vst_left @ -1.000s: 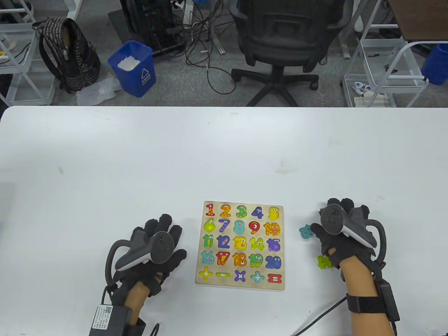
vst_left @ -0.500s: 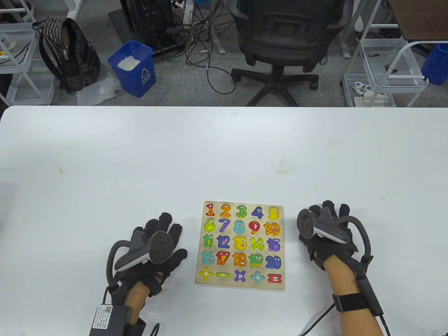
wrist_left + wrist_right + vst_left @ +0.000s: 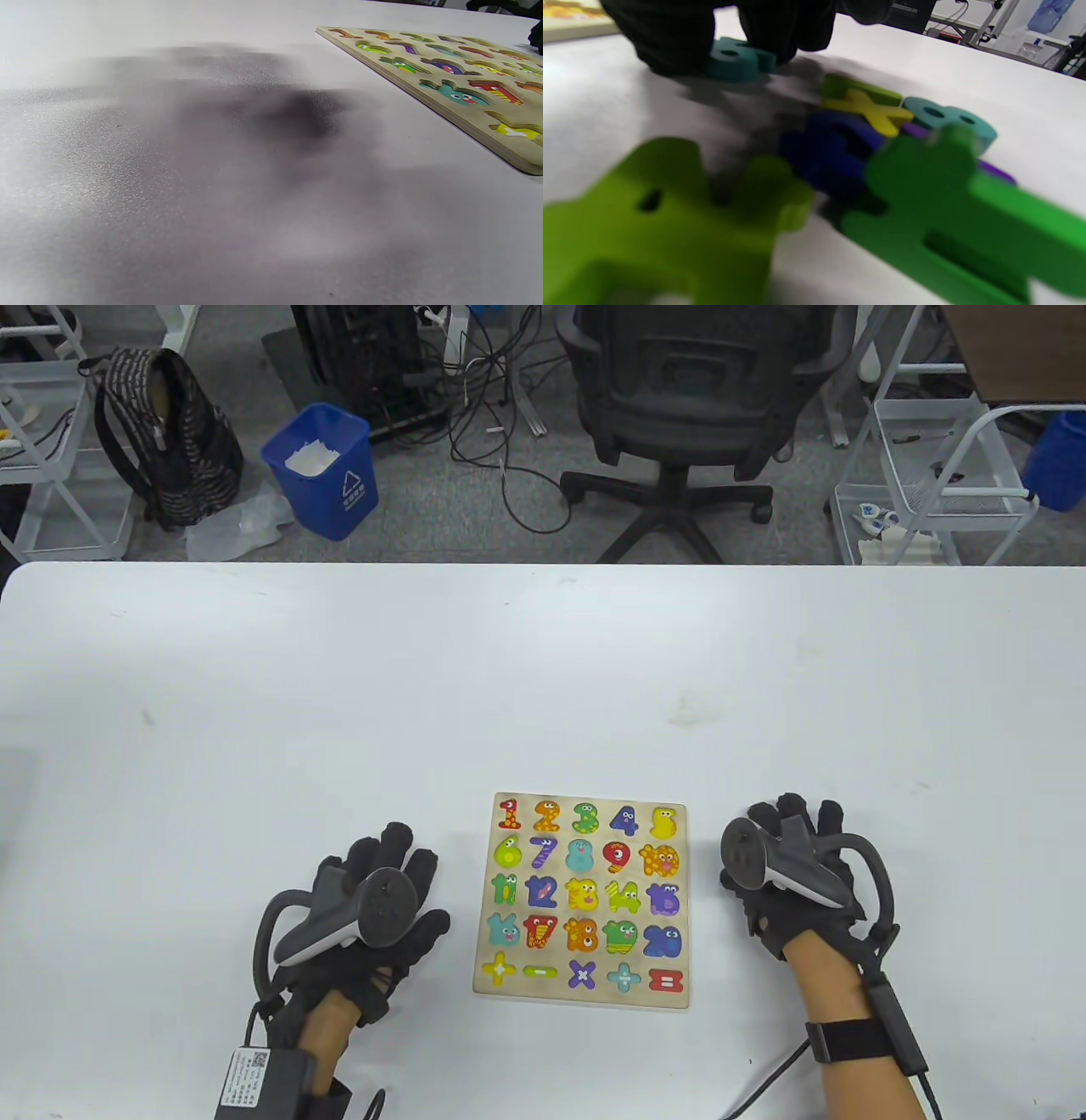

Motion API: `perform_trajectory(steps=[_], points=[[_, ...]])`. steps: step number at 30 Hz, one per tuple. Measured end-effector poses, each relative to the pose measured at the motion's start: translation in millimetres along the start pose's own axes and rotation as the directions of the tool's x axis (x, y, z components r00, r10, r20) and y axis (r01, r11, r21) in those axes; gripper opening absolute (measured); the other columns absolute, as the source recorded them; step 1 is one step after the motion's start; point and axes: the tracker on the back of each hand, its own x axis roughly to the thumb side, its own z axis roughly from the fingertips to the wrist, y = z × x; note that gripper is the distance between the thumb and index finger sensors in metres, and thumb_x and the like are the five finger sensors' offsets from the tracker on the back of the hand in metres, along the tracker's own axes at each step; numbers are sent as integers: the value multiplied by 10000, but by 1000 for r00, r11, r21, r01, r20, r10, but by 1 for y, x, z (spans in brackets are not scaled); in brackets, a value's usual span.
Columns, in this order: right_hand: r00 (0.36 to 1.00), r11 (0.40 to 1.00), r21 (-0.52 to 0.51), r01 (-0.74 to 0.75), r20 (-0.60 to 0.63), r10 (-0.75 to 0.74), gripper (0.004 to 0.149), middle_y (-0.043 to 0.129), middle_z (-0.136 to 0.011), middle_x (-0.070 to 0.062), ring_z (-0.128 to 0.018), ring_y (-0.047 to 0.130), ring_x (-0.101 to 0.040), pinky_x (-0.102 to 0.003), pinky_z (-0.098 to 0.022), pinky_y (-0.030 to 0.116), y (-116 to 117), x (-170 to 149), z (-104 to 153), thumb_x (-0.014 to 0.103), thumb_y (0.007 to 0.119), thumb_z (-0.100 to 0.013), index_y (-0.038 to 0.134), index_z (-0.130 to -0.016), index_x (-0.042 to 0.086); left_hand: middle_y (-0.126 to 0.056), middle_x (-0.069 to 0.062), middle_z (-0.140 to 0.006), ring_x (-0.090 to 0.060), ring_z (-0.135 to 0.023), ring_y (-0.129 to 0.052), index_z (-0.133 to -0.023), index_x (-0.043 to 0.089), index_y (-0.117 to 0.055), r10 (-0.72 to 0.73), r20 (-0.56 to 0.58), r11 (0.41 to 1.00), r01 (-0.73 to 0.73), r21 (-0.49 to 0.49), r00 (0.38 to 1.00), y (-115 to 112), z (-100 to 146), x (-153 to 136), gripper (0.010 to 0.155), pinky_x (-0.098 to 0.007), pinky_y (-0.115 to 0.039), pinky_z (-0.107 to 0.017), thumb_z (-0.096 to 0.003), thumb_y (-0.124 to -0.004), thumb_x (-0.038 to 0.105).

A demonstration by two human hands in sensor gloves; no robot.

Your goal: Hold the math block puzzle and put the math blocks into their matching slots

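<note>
The wooden puzzle board [image 3: 594, 997] lies flat on the white table [image 3: 543, 670], its slots showing printed numbers and signs; it also shows in the left wrist view [image 3: 462, 118]. My left hand [image 3: 399, 882] rests on the table left of the board, fingers spread, a small gap from its edge. My right hand [image 3: 768, 848] lies right of the board and hides the loose blocks in the table view. In the right wrist view its fingers [image 3: 670, 38] grip a teal block [image 3: 738, 63] that lies on the table.
Loose blocks lie in a pile under my right wrist: lime green [image 3: 661, 220], green [image 3: 946, 203], blue [image 3: 831, 148], a yellow cross [image 3: 865, 110], a teal 8 [image 3: 946, 118]. An office chair [image 3: 679, 407] stands beyond the far edge.
My right hand has moved left toward the board and now covers the teal and lime blocks that showed beside it. My left hand has barely moved.
</note>
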Motion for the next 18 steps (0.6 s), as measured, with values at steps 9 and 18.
perform_trajectory(steps=[9, 18], points=[[1000, 1000, -6, -21, 20, 22, 625, 477, -1165, -89, -1087, 277, -471, -769, -700, 208, -2, 3, 1, 546, 699, -534, 624, -970, 104, 137, 85, -1133, -357, -1134, -128, -1145, 400, -164, -2, -1, 1000, 2, -13, 1000, 0, 0, 0, 739, -620, -238, -787, -543, -433, 735], [1000, 999, -44, 20, 25, -19, 642, 420, -1179, -109, -1082, 272, -478, -766, -704, 217, -11, 5, 7, 560, 698, -536, 634, -959, 80, 133, 85, -1135, -360, -1134, -128, -1146, 399, -166, 15, -3, 1000, -15, 7, 1000, 2, 4, -4, 740, -621, -238, -787, -543, -434, 734]])
